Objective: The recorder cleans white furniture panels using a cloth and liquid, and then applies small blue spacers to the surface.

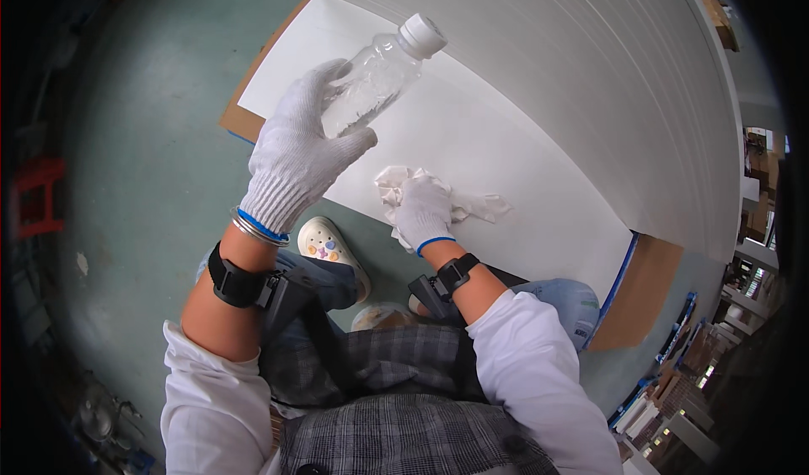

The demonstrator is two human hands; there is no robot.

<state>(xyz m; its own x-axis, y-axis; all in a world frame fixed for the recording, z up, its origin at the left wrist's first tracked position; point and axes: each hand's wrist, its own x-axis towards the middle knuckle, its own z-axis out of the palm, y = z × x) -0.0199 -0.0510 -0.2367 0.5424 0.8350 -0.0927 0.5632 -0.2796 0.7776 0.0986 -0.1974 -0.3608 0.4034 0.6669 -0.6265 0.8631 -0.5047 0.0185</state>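
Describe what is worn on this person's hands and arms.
Left hand and right hand wear white knitted fabric gloves with blue-edged cuffs. Black straps with dark angular mounts circle both forearms; silvery bangles circle the left wrist. White fabric sleeves start farther up.

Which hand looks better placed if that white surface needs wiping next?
Probably the right hand: it holds the crumpled white wipe down at the white surface, while the left hand is occupied with a clear bottle.
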